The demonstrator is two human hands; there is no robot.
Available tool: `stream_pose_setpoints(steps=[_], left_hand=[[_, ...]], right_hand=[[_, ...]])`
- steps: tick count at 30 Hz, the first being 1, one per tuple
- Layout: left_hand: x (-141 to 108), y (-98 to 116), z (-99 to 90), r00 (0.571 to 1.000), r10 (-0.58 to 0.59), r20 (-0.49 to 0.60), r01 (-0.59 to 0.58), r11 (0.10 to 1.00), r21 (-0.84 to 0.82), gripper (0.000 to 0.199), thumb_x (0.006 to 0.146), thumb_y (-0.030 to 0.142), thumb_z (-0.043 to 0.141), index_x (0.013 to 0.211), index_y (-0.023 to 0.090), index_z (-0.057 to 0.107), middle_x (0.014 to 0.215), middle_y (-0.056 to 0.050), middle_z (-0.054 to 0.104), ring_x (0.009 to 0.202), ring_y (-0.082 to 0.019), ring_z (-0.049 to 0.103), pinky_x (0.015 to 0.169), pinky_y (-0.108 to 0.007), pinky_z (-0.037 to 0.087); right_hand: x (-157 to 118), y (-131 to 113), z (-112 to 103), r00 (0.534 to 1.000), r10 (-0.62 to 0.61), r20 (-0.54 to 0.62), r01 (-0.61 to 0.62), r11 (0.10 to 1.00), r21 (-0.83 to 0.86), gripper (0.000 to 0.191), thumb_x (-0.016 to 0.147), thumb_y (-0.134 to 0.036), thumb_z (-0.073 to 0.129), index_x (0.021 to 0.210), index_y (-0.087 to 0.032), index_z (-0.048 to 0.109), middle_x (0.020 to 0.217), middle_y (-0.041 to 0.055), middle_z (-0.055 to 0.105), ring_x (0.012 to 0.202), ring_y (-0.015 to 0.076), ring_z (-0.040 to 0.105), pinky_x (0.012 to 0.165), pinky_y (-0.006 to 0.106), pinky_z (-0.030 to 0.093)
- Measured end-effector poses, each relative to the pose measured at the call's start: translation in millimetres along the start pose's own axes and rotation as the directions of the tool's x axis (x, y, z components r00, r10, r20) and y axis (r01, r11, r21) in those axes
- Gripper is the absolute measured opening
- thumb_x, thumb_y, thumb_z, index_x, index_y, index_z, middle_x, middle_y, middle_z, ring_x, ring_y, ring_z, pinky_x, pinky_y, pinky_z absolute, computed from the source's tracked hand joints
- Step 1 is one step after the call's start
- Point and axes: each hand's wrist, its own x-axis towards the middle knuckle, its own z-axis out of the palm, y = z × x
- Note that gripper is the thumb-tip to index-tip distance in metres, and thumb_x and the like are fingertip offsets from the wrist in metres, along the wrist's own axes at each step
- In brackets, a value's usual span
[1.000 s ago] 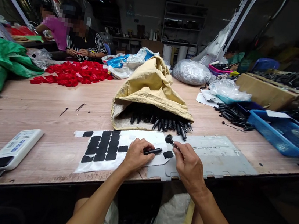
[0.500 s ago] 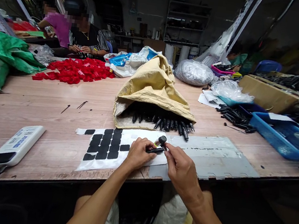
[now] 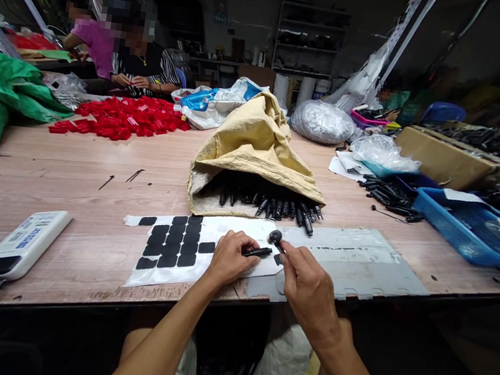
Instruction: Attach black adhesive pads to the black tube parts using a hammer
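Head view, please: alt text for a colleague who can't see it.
A person's left grip holds a slim black piece over a white sheet bearing black squares, while the right grip holds a round-headed black part close by. Beyond them on the table, an open yellow sack shows black pieces at its mouth.

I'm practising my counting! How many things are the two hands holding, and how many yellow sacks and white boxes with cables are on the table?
Black pen-shaped piece, left hand: 1
Black round-headed piece with a thin stem, right hand: 1
Open yellow woven sack: 1
White boxy device: 1
Total: 4
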Motion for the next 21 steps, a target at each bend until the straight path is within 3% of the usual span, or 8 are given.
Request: stream_pose_setpoints(steps=[3, 9, 13, 16, 18, 21], left_hand=[[-0.3, -0.2, -0.1, 1.000, 0.012, -0.012, -0.012, 1.000, 0.003, 0.015, 0.074, 0.020, 0.073, 0.088, 0.024, 0.075, 0.090, 0.000, 0.072, 0.093, -0.022, 0.056, 0.084, -0.034, 0.042], [0.1, -4.6, -3.7, 0.998, 0.031, 0.046, -0.029, 0.999, -0.033, 0.013, 0.084, 0.030, 0.069, 0.095, 0.025, 0.076, 0.092, -0.001, 0.072, 0.094, -0.023, 0.056, 0.085, -0.036, 0.040], [-0.3, -5.3, -6.5, 0.997, 0.052, 0.062, -0.049, 0.998, -0.046, 0.017, 0.090, 0.033, 0.062, 0.097, 0.026, 0.076, 0.095, -0.001, 0.072, 0.097, -0.023, 0.056, 0.088, -0.036, 0.039], [-1.4, -4.1, -7.7, 0.996, 0.068, 0.064, -0.065, 0.997, -0.041, 0.018, 0.092, 0.033, 0.060, 0.097, 0.025, 0.075, 0.096, -0.002, 0.071, 0.097, -0.022, 0.056, 0.088, -0.036, 0.039], [-2.0, -3.6, -8.2, 0.995, 0.072, 0.069, -0.070, 0.997, -0.039, 0.020, 0.093, 0.033, 0.058, 0.099, 0.025, 0.075, 0.096, -0.002, 0.070, 0.097, -0.022, 0.055, 0.089, -0.036, 0.038], [-2.4, -4.2, -9.2, 0.994, 0.081, 0.077, -0.077, 0.996, -0.047, 0.022, 0.094, 0.033, 0.056, 0.100, 0.024, 0.074, 0.096, -0.002, 0.070, 0.097, -0.022, 0.054, 0.089, -0.036, 0.037]], right_hand=[[-2.5, 4.5, 4.4, 0.998, 0.010, 0.056, -0.008, 0.999, -0.033, 0.035, 0.102, -0.024, 0.042, 0.128, -0.026, 0.064, 0.097, 0.0040, 0.070, 0.081, 0.0158, 0.065, 0.069, 0.026, 0.045], [9.9, 37.0, 4.4, 0.994, 0.102, -0.022, -0.105, 0.958, -0.267, 0.029, 0.097, -0.022, 0.051, 0.120, -0.026, 0.069, 0.096, 0.0037, 0.069, 0.079, 0.0159, 0.061, 0.068, 0.028, 0.038], [16.7, 50.4, 4.4, 0.996, 0.094, 0.013, -0.084, 0.934, -0.347, 0.025, 0.091, -0.018, 0.060, 0.110, -0.025, 0.073, 0.094, 0.0065, 0.068, 0.093, 0.0225, 0.058, 0.077, 0.033, 0.037], [20.3, 42.6, 4.4, 0.996, 0.083, 0.036, -0.075, 0.979, -0.189, 0.025, 0.087, -0.020, 0.066, 0.110, -0.026, 0.073, 0.105, 0.0072, 0.069, 0.104, 0.0249, 0.055, 0.085, 0.036, 0.040], [23.5, 33.4, 5.3, 0.989, 0.056, 0.137, -0.061, 0.998, 0.030, 0.028, 0.086, -0.023, 0.068, 0.113, -0.027, 0.072, 0.106, 0.0052, 0.071, 0.104, 0.0231, 0.056, 0.089, 0.036, 0.042], [29.1, 21.8, 8.9, 0.957, 0.032, 0.290, -0.122, 0.947, 0.298, 0.029, 0.084, -0.025, 0.070, 0.113, -0.026, 0.073, 0.101, 0.0024, 0.073, 0.101, 0.0205, 0.059, 0.093, 0.035, 0.044]])
